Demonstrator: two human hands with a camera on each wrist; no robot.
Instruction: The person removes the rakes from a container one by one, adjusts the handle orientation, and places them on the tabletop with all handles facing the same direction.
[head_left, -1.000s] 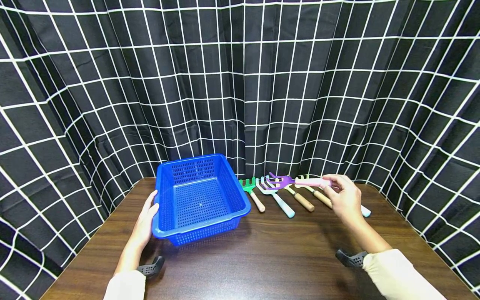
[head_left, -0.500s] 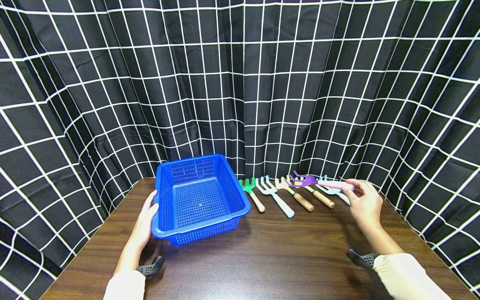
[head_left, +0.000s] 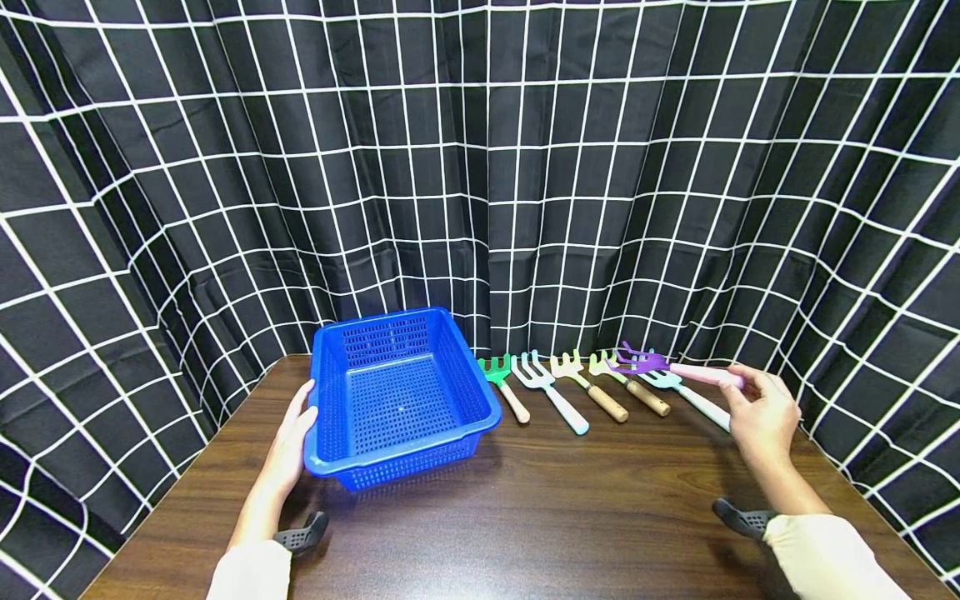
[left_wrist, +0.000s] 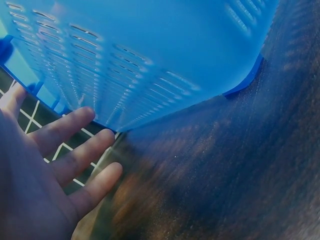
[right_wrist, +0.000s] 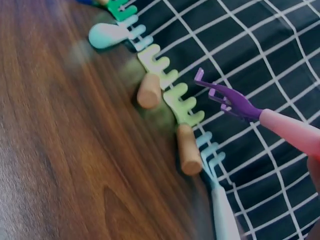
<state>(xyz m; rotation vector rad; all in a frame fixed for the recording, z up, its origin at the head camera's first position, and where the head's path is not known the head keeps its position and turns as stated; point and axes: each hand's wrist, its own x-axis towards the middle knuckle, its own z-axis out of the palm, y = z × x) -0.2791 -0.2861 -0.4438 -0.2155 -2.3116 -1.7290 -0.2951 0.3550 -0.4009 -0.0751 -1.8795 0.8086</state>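
Observation:
My left hand (head_left: 285,450) rests at the left rim of a blue plastic basket (head_left: 401,461); in the left wrist view its fingers (left_wrist: 82,160) are spread and mostly straight beside the perforated wall. My right hand (head_left: 767,412) pinches the pink handle of a purple hand rake (head_left: 647,363), held above the table with its tines pointing left. Under it lies a light blue garden fork (head_left: 701,404) with a pale handle. In the right wrist view the purple rake's head (right_wrist: 240,104) stands apart from the tools below.
Along the back edge of the brown table (head_left: 540,517) lie a green rake (head_left: 513,402), a pale blue fork (head_left: 562,407) and two yellow-green rakes with wooden handles, one left (head_left: 606,402), one right (head_left: 647,397). A black curtain with white grid lines (head_left: 487,183) hangs behind.
My right hand has moved to the right with the purple rake, from above the middle tools to over the rightmost fork. My left hand and the basket have stayed put.

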